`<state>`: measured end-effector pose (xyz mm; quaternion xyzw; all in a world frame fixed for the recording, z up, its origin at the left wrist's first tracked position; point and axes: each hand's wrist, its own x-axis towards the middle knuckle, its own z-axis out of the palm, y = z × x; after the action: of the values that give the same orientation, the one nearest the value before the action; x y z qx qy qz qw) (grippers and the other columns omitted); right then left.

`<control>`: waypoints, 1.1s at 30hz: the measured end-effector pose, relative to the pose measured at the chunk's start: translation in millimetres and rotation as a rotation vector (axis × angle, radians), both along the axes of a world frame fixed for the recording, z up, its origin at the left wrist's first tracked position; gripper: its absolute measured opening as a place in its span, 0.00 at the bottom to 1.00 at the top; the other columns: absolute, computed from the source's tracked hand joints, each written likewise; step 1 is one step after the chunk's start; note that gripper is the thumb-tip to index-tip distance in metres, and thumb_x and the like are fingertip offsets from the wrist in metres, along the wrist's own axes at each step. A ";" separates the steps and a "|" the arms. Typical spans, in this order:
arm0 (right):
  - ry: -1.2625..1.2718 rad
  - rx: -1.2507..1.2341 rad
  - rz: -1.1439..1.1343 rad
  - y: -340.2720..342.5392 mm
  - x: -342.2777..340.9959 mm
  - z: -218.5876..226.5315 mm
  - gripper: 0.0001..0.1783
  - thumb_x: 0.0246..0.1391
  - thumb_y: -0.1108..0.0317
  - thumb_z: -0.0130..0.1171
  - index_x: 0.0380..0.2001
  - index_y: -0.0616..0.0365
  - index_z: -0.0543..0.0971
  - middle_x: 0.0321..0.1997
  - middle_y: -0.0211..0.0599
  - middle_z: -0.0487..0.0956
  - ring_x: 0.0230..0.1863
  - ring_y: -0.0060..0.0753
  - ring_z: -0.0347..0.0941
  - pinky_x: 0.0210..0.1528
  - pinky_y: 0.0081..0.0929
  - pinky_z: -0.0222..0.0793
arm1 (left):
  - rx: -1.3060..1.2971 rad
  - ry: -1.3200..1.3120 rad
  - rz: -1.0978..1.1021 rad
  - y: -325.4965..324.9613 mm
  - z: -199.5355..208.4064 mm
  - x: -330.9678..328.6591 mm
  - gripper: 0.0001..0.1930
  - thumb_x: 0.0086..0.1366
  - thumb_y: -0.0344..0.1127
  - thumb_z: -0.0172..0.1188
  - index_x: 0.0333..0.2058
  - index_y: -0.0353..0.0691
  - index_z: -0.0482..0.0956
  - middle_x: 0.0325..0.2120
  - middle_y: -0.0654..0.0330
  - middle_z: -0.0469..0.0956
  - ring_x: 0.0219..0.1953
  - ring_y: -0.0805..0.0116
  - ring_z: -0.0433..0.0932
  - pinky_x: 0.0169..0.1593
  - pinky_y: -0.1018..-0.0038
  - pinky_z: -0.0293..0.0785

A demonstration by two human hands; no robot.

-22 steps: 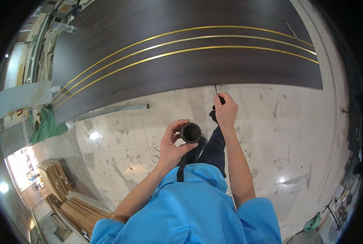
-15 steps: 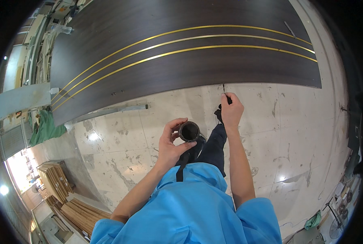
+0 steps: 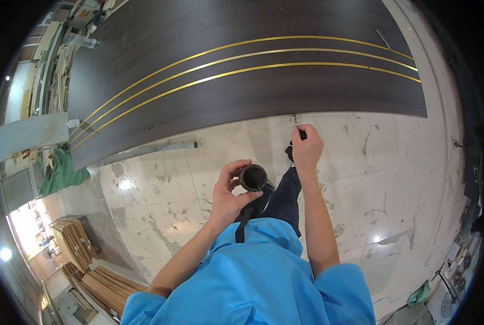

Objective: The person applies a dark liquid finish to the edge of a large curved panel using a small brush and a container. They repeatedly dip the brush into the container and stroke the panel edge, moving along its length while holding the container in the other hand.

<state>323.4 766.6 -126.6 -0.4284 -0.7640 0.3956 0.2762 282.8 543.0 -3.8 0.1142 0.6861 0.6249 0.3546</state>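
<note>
My left hand [image 3: 228, 194] is closed around a round dark cup [image 3: 253, 177] with a rough rim, held in front of my body. The cup's inside looks dark, and I cannot make out what is in it. Farther forward, my right hand [image 3: 308, 150] pinches a thin tool [image 3: 302, 134] with a black handle. Its slender dark tip points away from me, at the near edge of a large dark brown panel [image 3: 242, 97]. Whether the tip touches that edge I cannot tell. Three gold strips [image 3: 285, 51] run along the panel.
On the panel's far right lies a slim grey stick [image 3: 384, 39]. A metal bar [image 3: 155, 149] sits below its near edge at left, beside a green cloth [image 3: 63, 172]. Stacked brown boards [image 3: 109, 287] stand lower left. The pale tiled floor [image 3: 372, 179] is stained.
My right hand and the thin tool have shifted slightly left along the panel's near edge. The left hand holds the cup in nearly the same place.
</note>
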 end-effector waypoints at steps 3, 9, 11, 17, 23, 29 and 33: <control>0.041 -0.007 0.106 -8.5 -5.6 -2.1 0.07 0.57 0.67 0.67 0.32 0.59 0.82 0.33 0.42 0.84 0.36 0.52 0.81 0.41 0.43 0.75 | -0.004 0.003 -0.018 2.8 0.5 -0.1 0.38 0.51 0.22 0.78 0.61 0.45 0.72 0.63 0.61 0.74 0.64 0.66 0.72 0.69 0.61 0.68; -0.031 -0.045 -0.041 6.2 1.5 -5.6 0.07 0.57 0.66 0.67 0.32 0.58 0.82 0.33 0.43 0.83 0.36 0.52 0.81 0.41 0.44 0.75 | 0.011 0.016 -0.026 4.5 -0.8 -0.3 0.38 0.51 0.22 0.78 0.61 0.45 0.72 0.63 0.61 0.74 0.64 0.66 0.73 0.69 0.62 0.68; -0.026 -0.052 -0.046 12.6 5.3 -5.4 0.07 0.56 0.66 0.68 0.32 0.58 0.82 0.33 0.44 0.84 0.36 0.53 0.81 0.41 0.44 0.75 | 0.007 0.010 -0.031 3.9 -1.5 -0.8 0.38 0.51 0.22 0.78 0.61 0.45 0.72 0.63 0.61 0.74 0.64 0.66 0.73 0.69 0.62 0.69; -0.006 -0.060 0.084 -1.9 -5.4 -6.0 0.08 0.56 0.66 0.68 0.32 0.59 0.82 0.34 0.45 0.84 0.36 0.53 0.81 0.41 0.44 0.75 | 0.003 0.030 -0.054 9.3 0.2 -1.7 0.38 0.51 0.22 0.78 0.61 0.45 0.72 0.63 0.61 0.73 0.64 0.66 0.73 0.68 0.62 0.69; -0.042 -0.026 -0.099 26.2 11.1 -4.5 0.06 0.56 0.67 0.67 0.31 0.58 0.82 0.33 0.44 0.84 0.36 0.52 0.81 0.40 0.43 0.75 | 0.029 0.096 -0.026 11.4 0.3 -2.3 0.38 0.52 0.23 0.78 0.62 0.42 0.73 0.56 0.62 0.78 0.57 0.69 0.77 0.61 0.66 0.74; -0.003 -0.008 0.050 25.9 11.8 -5.0 0.06 0.56 0.67 0.67 0.31 0.57 0.83 0.33 0.43 0.84 0.36 0.53 0.81 0.40 0.43 0.75 | 0.014 0.020 -0.061 13.3 0.1 -3.8 0.39 0.51 0.22 0.79 0.61 0.45 0.71 0.64 0.61 0.73 0.65 0.66 0.72 0.68 0.63 0.69; -0.018 0.033 -0.022 29.9 13.2 -3.5 0.06 0.56 0.67 0.67 0.30 0.57 0.82 0.33 0.43 0.83 0.36 0.53 0.81 0.40 0.43 0.75 | 0.024 0.035 -0.073 15.0 -0.4 -2.9 0.39 0.51 0.22 0.79 0.61 0.45 0.72 0.64 0.61 0.73 0.65 0.66 0.72 0.68 0.62 0.69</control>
<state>336.7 796.4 -130.1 -0.4354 -0.7682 0.3760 0.2809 279.9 558.0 -4.2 0.1542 0.6798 0.6179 0.3637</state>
